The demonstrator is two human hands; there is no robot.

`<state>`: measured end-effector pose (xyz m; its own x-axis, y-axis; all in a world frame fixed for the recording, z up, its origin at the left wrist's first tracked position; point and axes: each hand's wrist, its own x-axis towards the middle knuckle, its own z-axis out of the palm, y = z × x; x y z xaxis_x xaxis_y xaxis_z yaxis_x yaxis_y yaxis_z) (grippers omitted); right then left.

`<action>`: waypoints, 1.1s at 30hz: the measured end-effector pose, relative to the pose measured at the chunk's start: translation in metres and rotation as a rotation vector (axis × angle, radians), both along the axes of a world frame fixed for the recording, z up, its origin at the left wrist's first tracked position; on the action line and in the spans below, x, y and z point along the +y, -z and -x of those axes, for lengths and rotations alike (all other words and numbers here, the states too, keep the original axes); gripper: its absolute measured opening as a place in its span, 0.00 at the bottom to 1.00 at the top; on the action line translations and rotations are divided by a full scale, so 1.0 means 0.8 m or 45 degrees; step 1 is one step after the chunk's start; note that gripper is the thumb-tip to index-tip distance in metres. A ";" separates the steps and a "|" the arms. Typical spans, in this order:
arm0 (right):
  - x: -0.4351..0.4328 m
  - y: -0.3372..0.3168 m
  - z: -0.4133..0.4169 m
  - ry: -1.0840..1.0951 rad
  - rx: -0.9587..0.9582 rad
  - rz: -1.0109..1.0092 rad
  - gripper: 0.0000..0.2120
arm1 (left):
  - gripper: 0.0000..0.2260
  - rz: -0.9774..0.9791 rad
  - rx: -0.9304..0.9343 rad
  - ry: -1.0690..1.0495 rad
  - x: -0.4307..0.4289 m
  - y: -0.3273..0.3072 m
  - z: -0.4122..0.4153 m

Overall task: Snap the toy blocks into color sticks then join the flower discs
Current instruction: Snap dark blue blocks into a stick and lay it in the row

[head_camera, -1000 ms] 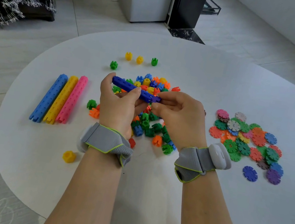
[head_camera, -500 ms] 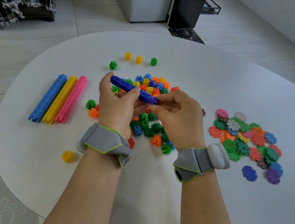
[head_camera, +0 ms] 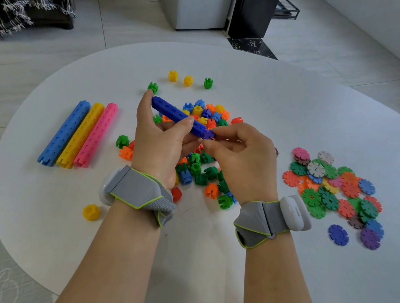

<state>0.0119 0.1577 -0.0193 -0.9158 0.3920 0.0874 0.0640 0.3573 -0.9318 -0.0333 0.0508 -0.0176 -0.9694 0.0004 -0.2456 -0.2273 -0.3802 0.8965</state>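
White and round, the surface [head_camera: 279,270] fills the lower frame, and just above its centre I have my left hand [head_camera: 160,144] wrapped around a dark blue stick [head_camera: 176,115] while my right hand [head_camera: 242,158] pinches a purple-blue block [head_camera: 207,134] onto the stick's lower right end. I judge this the stick-building step, and the next move needs a straight push until it clicks. Beyond lie the loose blocks [head_camera: 199,167], three finished sticks [head_camera: 79,132] at left and the unjoined flower discs [head_camera: 332,189] at right.

No legible text, brand or label anywhere. White flower disc [head_camera: 316,169] in the right-hand pile carries a small dark mark at its centre, maybe a numeral; too small to read. Wrist bands unmarked.
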 end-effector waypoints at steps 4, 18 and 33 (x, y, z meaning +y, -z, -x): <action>-0.001 0.000 -0.001 0.017 0.001 -0.040 0.11 | 0.34 0.019 0.003 -0.001 0.001 0.000 -0.002; -0.003 0.008 0.004 0.066 0.103 -0.159 0.08 | 0.30 0.017 -0.024 -0.079 0.002 -0.001 -0.003; -0.003 0.015 0.004 0.055 0.148 -0.255 0.09 | 0.19 0.082 -0.018 -0.031 0.003 0.001 -0.003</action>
<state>0.0087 0.1551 -0.0310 -0.8779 0.3946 0.2713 -0.0203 0.5353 -0.8444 -0.0312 0.0535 -0.0187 -0.9654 -0.0395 -0.2579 -0.2313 -0.3277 0.9160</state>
